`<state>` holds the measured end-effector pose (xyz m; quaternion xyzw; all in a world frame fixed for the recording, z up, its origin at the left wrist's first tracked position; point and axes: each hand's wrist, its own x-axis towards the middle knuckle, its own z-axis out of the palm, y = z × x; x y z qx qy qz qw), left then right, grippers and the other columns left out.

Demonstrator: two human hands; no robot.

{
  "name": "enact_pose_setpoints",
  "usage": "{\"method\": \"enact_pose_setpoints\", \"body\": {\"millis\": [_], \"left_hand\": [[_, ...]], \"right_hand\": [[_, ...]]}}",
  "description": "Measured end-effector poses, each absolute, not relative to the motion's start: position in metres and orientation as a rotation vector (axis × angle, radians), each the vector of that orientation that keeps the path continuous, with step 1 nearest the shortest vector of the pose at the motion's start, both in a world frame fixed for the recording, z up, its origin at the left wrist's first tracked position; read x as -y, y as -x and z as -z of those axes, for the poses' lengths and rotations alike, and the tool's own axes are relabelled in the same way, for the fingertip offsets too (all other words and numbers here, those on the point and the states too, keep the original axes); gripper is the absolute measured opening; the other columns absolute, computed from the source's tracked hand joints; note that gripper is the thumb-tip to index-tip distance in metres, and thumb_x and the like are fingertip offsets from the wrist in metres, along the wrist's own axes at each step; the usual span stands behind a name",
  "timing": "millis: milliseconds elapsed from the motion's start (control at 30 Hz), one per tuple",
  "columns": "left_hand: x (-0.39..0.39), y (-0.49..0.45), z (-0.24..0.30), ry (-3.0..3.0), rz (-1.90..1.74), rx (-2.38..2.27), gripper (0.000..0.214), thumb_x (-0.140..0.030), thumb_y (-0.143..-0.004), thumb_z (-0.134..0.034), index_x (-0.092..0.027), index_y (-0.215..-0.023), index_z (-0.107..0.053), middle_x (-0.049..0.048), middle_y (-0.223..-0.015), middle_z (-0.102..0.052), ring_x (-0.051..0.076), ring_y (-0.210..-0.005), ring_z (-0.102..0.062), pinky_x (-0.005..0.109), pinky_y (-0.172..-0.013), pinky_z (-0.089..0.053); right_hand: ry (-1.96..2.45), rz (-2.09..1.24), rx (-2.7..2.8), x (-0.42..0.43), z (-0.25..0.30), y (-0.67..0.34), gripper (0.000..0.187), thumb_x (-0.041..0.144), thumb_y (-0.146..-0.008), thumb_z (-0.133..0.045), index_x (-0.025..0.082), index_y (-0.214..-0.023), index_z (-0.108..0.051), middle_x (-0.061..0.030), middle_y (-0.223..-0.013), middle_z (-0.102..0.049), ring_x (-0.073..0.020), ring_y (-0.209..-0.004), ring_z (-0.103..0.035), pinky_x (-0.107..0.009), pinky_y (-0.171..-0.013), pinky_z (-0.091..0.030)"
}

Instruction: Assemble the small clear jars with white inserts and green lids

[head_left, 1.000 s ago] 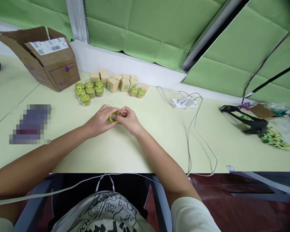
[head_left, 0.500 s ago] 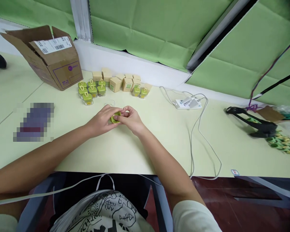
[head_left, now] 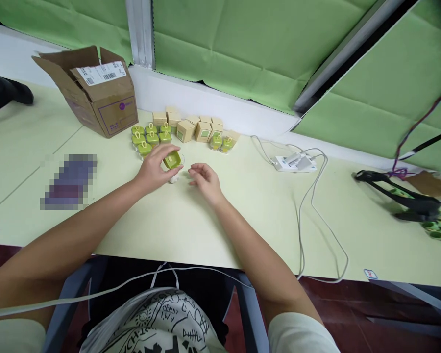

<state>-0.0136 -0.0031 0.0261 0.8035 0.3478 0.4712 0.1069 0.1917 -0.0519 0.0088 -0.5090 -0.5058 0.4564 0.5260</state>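
Left hand (head_left: 155, 166): thumb and fingers pinched on a small green piece (head_left: 172, 159), which is lifted just clear of the table (head_left: 206, 230) and tilted, its hollow side facing up. Directly under the fingertips lies a small whitish item (head_left: 174, 179); cannot tell whether the hand touches it.

Right hand (head_left: 205, 178): holds nothing, fingers loosely curled and slightly spread, resting low over the table just to the right of the left hand. The two hands are apart, with a bare gap between them.

Beyond the left hand, near its fingertips: a cluster of small green-lidded jars (head_left: 147, 137). Just right of these, beyond both hands: a row of small tan boxes (head_left: 191, 128), with two more green jars among them.

Further beyond and left of the left hand: an open cardboard carton (head_left: 106, 98) lying on its side, shipping label up.

Right of the right hand, well apart: a white power strip (head_left: 296, 162) with a grey cable (head_left: 308, 206) that loops toward the table's near edge. Far right: a black tool (head_left: 400, 196), blurred.
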Motion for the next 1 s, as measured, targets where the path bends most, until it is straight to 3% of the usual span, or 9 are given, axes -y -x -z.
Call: {"method": "enact_pose_setpoints", "body": {"millis": [133, 233, 400, 600, 833, 1000], "left_hand": [[-0.005, 0.016, -0.026, -2.314, -1.428, -1.155, 0.043, -0.043, -0.094, -0.072, -0.023, -0.131, -0.067, 0.0100, -0.133, -0.069, 0.029, -0.128, -0.063, 0.048, -0.113, -0.051], [-0.008, 0.016, -0.024, -2.321, -1.427, -1.193, 0.043, -0.042, -0.093, -0.073, -0.023, -0.131, -0.067, 0.0095, -0.133, -0.070, 0.029, -0.129, -0.062, 0.049, -0.115, -0.049], [-0.006, 0.014, -0.023, -2.279, -1.399, -1.211, 0.043, -0.040, -0.090, -0.075, -0.022, -0.129, -0.069, 0.0080, -0.131, -0.073, 0.029, -0.125, -0.063, 0.047, -0.110, -0.052], [-0.004, 0.013, -0.023, -2.177, -1.410, -1.179, 0.050, -0.038, -0.083, -0.081, -0.021, -0.129, -0.070, 0.0068, -0.128, -0.077, 0.027, -0.121, -0.067, 0.041, -0.106, -0.055], [-0.011, 0.014, -0.011, -2.400, -1.256, -1.012, 0.046, -0.043, -0.090, -0.075, -0.021, -0.130, -0.073, 0.0100, -0.130, -0.078, 0.030, -0.122, -0.070, 0.048, -0.111, -0.053], [-0.012, 0.015, -0.007, -2.485, -1.259, -0.907, 0.044, -0.038, -0.094, -0.072, -0.020, -0.134, -0.071, 0.0112, -0.134, -0.077, 0.030, -0.125, -0.071, 0.049, -0.112, -0.054]], "right_hand": [[1.221, -0.735, 1.686, 0.054, 0.007, -0.177, 0.049, 0.051, -0.086, -0.077, 0.026, -0.128, -0.071, -0.0135, -0.137, -0.073, -0.0311, -0.125, -0.065, -0.050, -0.107, -0.055], [1.154, -0.614, 1.924, 0.053, 0.014, -0.167, 0.053, 0.048, -0.091, -0.074, 0.023, -0.137, -0.069, -0.0174, -0.141, -0.071, -0.0351, -0.133, -0.062, -0.056, -0.119, -0.045], [1.153, -0.631, 1.893, 0.049, 0.019, -0.166, 0.035, 0.034, -0.094, -0.066, 0.023, -0.127, -0.070, -0.0137, -0.126, -0.076, -0.0293, -0.117, -0.068, -0.051, -0.112, -0.051], [1.017, -1.108, 1.275, 0.046, 0.008, -0.180, 0.045, 0.046, -0.080, -0.083, 0.028, -0.115, -0.061, -0.0028, -0.109, -0.077, -0.0187, -0.093, -0.071, -0.035, -0.085, -0.063], [0.833, -1.417, 0.854, 0.047, -0.008, -0.187, 0.051, 0.038, -0.069, -0.093, 0.029, -0.110, -0.064, 0.0025, -0.094, -0.078, -0.0192, -0.093, -0.076, -0.037, -0.090, -0.066], [0.797, -1.442, 0.814, 0.047, -0.008, -0.188, 0.051, 0.029, -0.067, -0.093, 0.028, -0.109, -0.063, 0.0014, -0.098, -0.080, -0.0195, -0.097, -0.076, -0.039, -0.095, -0.065]]}}
